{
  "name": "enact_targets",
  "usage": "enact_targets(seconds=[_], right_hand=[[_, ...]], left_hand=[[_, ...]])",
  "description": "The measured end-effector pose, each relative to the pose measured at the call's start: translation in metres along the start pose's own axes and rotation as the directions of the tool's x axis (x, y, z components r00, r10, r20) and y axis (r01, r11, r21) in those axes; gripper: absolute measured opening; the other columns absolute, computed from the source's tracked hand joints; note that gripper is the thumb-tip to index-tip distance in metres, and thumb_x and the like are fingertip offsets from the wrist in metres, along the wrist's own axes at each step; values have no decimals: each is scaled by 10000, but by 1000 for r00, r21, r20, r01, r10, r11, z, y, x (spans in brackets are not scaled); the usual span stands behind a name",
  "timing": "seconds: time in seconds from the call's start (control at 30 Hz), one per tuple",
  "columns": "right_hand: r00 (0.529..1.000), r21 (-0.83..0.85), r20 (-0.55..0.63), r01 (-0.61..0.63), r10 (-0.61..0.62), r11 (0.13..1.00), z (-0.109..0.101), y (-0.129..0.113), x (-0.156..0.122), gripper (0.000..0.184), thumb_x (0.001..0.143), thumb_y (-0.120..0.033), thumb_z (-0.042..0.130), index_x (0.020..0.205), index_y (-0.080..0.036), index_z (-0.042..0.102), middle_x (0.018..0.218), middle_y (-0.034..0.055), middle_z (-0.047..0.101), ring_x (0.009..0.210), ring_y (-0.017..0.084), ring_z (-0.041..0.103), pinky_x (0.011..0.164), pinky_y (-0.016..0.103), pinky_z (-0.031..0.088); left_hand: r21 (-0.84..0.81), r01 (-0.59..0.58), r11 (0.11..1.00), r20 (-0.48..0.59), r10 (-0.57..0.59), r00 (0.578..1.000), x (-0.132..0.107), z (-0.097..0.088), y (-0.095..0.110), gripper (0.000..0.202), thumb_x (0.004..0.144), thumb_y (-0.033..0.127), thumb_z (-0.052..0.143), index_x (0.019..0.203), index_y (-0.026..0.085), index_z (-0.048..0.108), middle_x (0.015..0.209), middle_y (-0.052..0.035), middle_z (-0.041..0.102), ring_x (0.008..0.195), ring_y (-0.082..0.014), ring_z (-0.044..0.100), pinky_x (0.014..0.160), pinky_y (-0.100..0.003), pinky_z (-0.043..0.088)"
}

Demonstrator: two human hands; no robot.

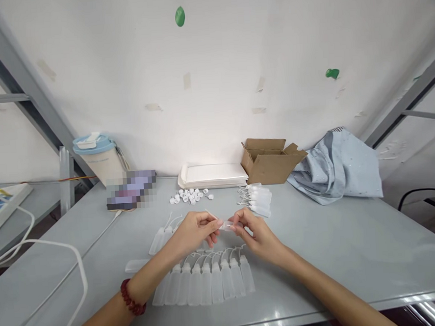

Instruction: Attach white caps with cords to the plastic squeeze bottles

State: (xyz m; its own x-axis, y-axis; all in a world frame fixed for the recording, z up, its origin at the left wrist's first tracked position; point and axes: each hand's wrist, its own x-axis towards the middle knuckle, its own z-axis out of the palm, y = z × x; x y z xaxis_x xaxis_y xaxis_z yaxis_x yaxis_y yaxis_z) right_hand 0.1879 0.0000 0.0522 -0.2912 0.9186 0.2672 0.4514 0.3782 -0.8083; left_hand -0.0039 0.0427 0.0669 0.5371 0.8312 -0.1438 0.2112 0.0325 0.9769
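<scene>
My left hand [199, 228] and my right hand [254, 231] meet above the middle of the table, both with fingers pinched. Between their fingertips is a small clear plastic piece [226, 225], mostly covered, so its kind is unclear. A thin pale strand sticks up behind the left fingers. Below the hands lies a row of translucent squeeze bottles [206, 284] with thin white tubes at their necks. More such bottles [156, 240] lie partly behind my left hand. One bottle [135, 266] without a visible tube rests beside my left forearm.
Small white caps [192, 195] lie in a loose pile behind the hands, with more tubed bottles [260, 197] to the right. Along the wall stand white trays [216, 175], an open cardboard box [273, 167], blue cloth [343, 167], a cup [101, 160] and a phone [132, 190] with cable.
</scene>
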Motion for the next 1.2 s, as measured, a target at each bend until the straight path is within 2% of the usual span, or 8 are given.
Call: enact_targets(seconds=[0.2, 0.4, 0.6, 0.7, 0.83, 1.0, 1.1, 1.2], right_hand=[[996, 113, 27, -83, 81, 990, -1, 3, 3, 109, 904, -282, 411, 822, -211, 402, 663, -32, 468, 590, 118, 409, 533, 240, 303], [977, 324, 118, -206, 177, 923, -4, 1, 7, 186, 887, -365, 445, 808, -217, 365, 591, -64, 459, 532, 97, 345, 513, 228, 266], [972, 423, 158, -224, 172, 878, -5, 2, 8, 225, 891, -415, 451, 832, -222, 353, 658, -42, 533, 531, 89, 336, 511, 225, 262], [980, 375, 110, -194, 164, 907, -4, 3, 7, 206, 899, -397, 447, 838, -222, 356, 651, -50, 500, 534, 90, 343, 513, 225, 274], [995, 177, 47, -92, 85, 980, -2, 3, 3, 155, 925, -341, 402, 836, -216, 377, 614, -59, 433, 519, 95, 304, 491, 227, 255], [1000, -51, 11, 29, -29, 998, -1, 4, 0, 105, 905, -307, 446, 890, -205, 427, 653, -35, 474, 522, 101, 357, 472, 222, 284], [995, -140, -37, 85, -91, 986, -2, 4, 0, 165, 859, -308, 533, 959, -194, 468, 730, -3, 531, 533, 103, 402, 444, 212, 307], [978, -185, -80, 174, -191, 967, -3, 3, 1, 135, 876, -283, 513, 966, -182, 517, 762, 19, 568, 563, 108, 445, 491, 219, 375]], left_hand=[[97, -93, 991, -22, 96, 995, -1, 4, -1, 196, 782, 328, 590, 749, 140, 633, 626, 11, 584, 548, -120, 565, 542, -243, 487], [277, -278, 920, -72, 309, 948, -4, 12, -6, 137, 781, 251, 578, 827, 146, 652, 833, -47, 659, 773, -166, 628, 710, -277, 528], [228, -205, 952, -71, 227, 971, -7, 10, 3, 174, 808, 292, 550, 861, 164, 655, 819, -27, 675, 728, -152, 630, 645, -237, 502], [177, -108, 978, -40, 117, 992, -7, 6, 5, 259, 830, 373, 516, 824, 150, 648, 735, -16, 663, 624, -138, 613, 594, -237, 483], [120, -21, 993, 40, 16, 999, -5, 6, 3, 363, 839, 420, 474, 636, 140, 584, 614, 3, 604, 514, -119, 582, 526, -229, 463], [50, 30, 998, 51, -33, 998, -5, 9, 5, 363, 820, 400, 502, 563, 146, 537, 502, 28, 519, 433, -97, 500, 433, -208, 395], [-35, 48, 998, 41, -46, 998, -6, 8, 8, 363, 813, 406, 518, 565, 143, 543, 532, 22, 516, 447, -92, 480, 430, -207, 385], [-83, 37, 996, 70, -31, 997, -7, 6, 9, 363, 816, 423, 524, 586, 144, 555, 554, 18, 522, 476, -95, 483, 450, -208, 395]])
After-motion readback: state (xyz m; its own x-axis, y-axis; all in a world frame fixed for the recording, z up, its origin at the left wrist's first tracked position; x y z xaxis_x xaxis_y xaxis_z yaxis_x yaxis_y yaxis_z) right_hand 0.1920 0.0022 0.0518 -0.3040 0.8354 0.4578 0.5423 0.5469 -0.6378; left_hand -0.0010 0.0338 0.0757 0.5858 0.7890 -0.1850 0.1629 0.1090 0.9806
